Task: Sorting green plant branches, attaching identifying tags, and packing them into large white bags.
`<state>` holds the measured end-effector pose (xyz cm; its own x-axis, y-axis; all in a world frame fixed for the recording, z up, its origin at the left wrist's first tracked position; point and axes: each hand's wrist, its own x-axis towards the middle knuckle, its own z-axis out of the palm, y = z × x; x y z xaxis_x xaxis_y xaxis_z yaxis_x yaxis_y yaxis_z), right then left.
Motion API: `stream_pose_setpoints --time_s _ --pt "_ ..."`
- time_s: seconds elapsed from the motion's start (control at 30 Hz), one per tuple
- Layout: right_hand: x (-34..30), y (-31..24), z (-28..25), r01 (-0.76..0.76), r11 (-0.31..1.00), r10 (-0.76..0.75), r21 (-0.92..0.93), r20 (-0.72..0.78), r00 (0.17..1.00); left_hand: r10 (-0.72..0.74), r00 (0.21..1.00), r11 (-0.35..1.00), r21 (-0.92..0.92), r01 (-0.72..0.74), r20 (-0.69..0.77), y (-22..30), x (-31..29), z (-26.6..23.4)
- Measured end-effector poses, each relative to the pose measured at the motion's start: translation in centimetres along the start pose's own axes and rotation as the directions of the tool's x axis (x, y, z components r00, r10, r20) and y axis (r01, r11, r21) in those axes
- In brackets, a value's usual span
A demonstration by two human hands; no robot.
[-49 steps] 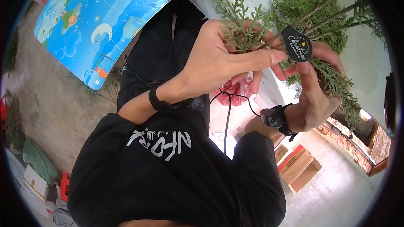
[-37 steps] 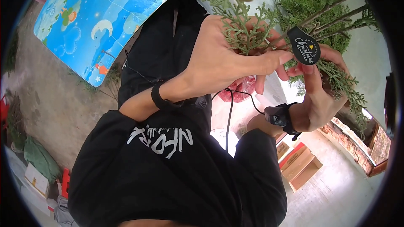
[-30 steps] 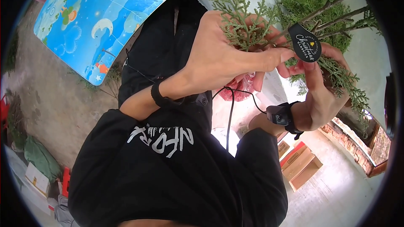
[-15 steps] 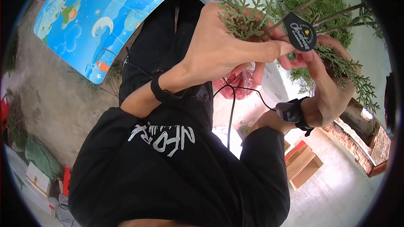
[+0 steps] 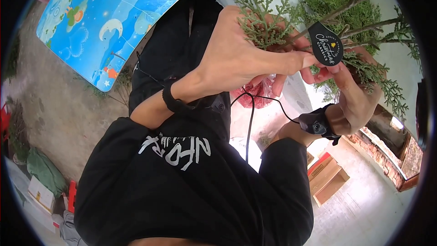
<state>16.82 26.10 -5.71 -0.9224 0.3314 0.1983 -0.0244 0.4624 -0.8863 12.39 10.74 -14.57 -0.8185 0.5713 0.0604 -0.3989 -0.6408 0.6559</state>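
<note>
Green evergreen sprigs on bare brown stems [image 5: 337, 11] are bunched at the upper right, with a black rounded tag [image 5: 326, 48] lying against them. My left hand [image 5: 239, 52] is closed around the stems from the left, its thumb stretched along to the tag's lower edge. From the right, my right hand [image 5: 353, 93] pinches that lower edge between thumb and finger. One leafy sprig [image 5: 265, 25] rises over the left knuckles, and another [image 5: 382, 79] hangs across the right hand. What the curled fingers press on behind the tag is hidden.
A table with a blue cartoon top [image 5: 91, 32] stands at the upper left. Below my hands sits a clear bag of red bits [image 5: 261, 95], with a black cable [image 5: 251, 123] in front. More greenery [image 5: 359, 9] lies beyond; a cardboard box [image 5: 330, 182] is at lower right.
The tag has tilted to face me more fully, and its lower edge sits slightly lower. My right hand and wrist have shifted a little; both hands keep their hold.
</note>
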Motion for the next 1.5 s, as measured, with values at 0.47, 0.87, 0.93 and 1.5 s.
stream_pose_setpoints --time_s 0.47,0.87,0.93,1.5 --pt "0.4 0.2 -0.6 -0.076 0.994 0.083 -0.078 0.098 0.992 -0.023 0.999 0.998 0.053 0.026 -0.046 -0.5 0.4 -0.4" --pt "1.1 -0.2 -1.3 -0.031 0.997 0.047 -0.065 0.256 0.965 0.042 0.994 0.999 -0.024 -0.045 -0.099 -1.1 -0.1 -0.1" --pt "1.1 -0.2 -1.4 0.001 0.998 0.017 -0.066 0.276 0.961 0.078 0.992 0.997 0.022 -0.076 -0.103 -1.1 -0.1 -0.1" --pt "0.7 0.6 -0.9 -0.153 0.987 0.158 -0.04 0.219 0.963 0.07 0.996 0.998 -0.004 -0.07 -0.062 -0.8 0.0 -0.9"
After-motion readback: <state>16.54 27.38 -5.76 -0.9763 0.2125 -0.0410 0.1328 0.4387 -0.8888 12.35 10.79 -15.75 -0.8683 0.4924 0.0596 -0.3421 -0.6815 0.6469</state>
